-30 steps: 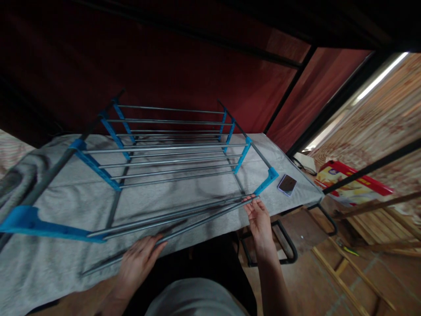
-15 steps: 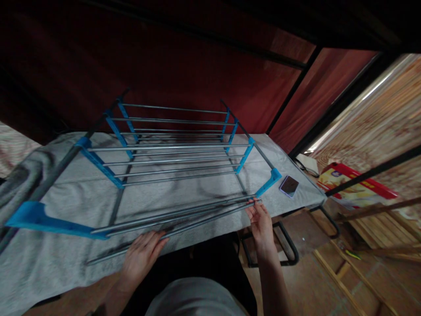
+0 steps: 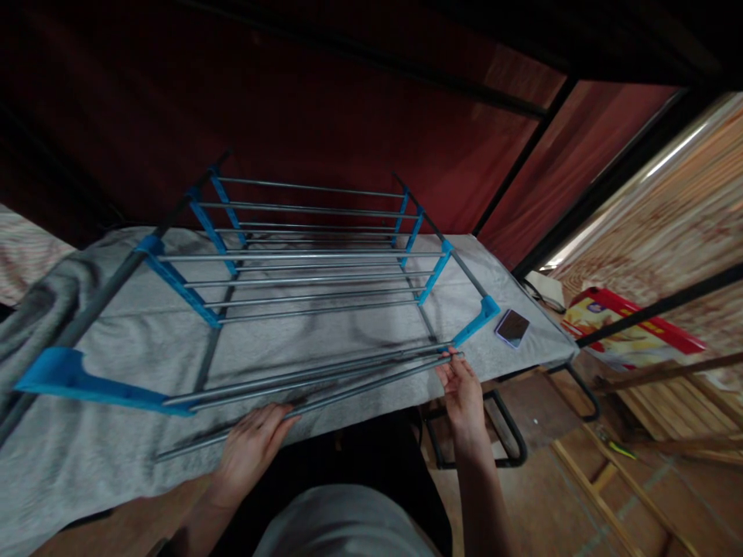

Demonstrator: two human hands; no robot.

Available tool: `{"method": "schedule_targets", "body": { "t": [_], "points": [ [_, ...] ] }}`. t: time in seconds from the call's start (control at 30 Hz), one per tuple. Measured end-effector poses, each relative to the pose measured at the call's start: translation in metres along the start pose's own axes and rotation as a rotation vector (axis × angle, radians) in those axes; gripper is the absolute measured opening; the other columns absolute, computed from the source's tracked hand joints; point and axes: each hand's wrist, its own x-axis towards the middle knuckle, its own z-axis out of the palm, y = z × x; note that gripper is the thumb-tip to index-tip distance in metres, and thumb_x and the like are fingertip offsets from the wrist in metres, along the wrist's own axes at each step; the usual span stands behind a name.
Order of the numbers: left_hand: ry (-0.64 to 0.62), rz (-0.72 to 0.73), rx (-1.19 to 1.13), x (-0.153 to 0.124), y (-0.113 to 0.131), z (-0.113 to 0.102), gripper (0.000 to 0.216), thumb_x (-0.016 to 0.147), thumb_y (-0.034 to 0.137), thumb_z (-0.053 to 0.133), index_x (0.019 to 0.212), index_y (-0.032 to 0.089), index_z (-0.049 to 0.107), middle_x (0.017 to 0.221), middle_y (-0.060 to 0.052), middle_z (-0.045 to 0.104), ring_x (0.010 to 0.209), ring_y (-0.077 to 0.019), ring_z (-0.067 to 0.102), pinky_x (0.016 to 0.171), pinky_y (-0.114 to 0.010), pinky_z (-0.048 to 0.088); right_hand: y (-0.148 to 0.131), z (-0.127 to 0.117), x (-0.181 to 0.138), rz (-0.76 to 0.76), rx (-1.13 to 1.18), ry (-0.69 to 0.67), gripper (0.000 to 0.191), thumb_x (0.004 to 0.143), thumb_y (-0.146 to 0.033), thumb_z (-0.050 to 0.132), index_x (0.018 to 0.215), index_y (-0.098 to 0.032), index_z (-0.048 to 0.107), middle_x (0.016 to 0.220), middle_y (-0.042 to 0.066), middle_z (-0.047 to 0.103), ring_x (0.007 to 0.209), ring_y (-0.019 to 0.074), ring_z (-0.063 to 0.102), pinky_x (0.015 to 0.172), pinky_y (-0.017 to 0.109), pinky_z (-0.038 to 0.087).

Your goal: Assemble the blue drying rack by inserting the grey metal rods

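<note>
A loose grey metal tube (image 3: 360,389) runs slantwise along the near edge of the cloth-covered table. My left hand (image 3: 255,442) is closed around it left of its middle, so part of the tube is covered. Near its right end, my right hand (image 3: 461,391) pinches the tube with the fingertips. Just beyond lies a rack (image 3: 319,280) of grey tubes joined by blue plastic brackets. The lower right blue bracket (image 3: 477,323) is close to my right fingers; the lower left bracket (image 3: 104,387) lies left of my left hand.
A phone (image 3: 512,329) rests on the grey cloth (image 3: 342,333) right of the rack. Past the table's right edge are a red and yellow box (image 3: 627,325), a black metal frame (image 3: 511,433) and wooden pieces (image 3: 604,476) on the floor. Dark red fabric (image 3: 325,108) hangs behind.
The view has shifted slightly. Both hands keep their hold on the tube, with hardly any movement against the rack.
</note>
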Motion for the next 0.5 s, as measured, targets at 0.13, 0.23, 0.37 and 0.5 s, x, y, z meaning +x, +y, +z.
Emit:
{"method": "schedule_targets", "body": {
  "t": [0.13,0.23,0.37,0.5],
  "points": [
    [0.002,0.005,-0.002,0.002,0.002,-0.004,0.033,0.101,0.045,0.045,0.096,0.023,0.068,0.087,-0.002,0.075,0.078,-0.0185,0.071,0.075,-0.031,0.054,-0.003,0.002,-0.003,-0.001,0.019,-0.002,0.022,0.072,-0.028,0.082,0.09,-0.023,0.07,0.098,-0.001,0.072,0.087,0.0112,0.066,0.08,0.024,0.055],
    [0.027,0.05,0.017,0.003,0.002,-0.008,0.029,0.101,0.042,0.047,0.102,0.022,0.069,0.09,-0.003,0.076,0.081,-0.0192,0.072,0.078,-0.032,0.053,-0.005,0.002,-0.004,-0.006,0.006,-0.035,0.024,0.071,-0.028,0.083,0.092,-0.023,0.07,0.099,-0.001,0.072,0.089,0.0116,0.067,0.082,0.025,0.055],
    [0.035,0.094,0.034,0.001,-0.001,-0.011,0.026,0.1,0.038,0.05,0.109,0.023,0.069,0.093,-0.003,0.076,0.083,-0.0186,0.071,0.08,-0.03,0.053,-0.007,0.002,-0.003,-0.009,-0.027,-0.069,0.024,0.074,-0.029,0.081,0.095,-0.022,0.071,0.1,0.001,0.073,0.092,0.0131,0.068,0.085,0.027,0.055],
    [0.026,0.083,0.038,-0.002,-0.004,-0.011,0.026,0.1,0.036,0.049,0.109,0.024,0.069,0.092,-0.003,0.076,0.083,-0.019,0.071,0.079,-0.03,0.053,-0.008,0.004,0.0,-0.001,0.0,-0.09,0.026,0.073,-0.028,0.082,0.096,-0.022,0.071,0.099,0.0,0.072,0.091,0.0115,0.067,0.087,0.026,0.055]
  ]
}}
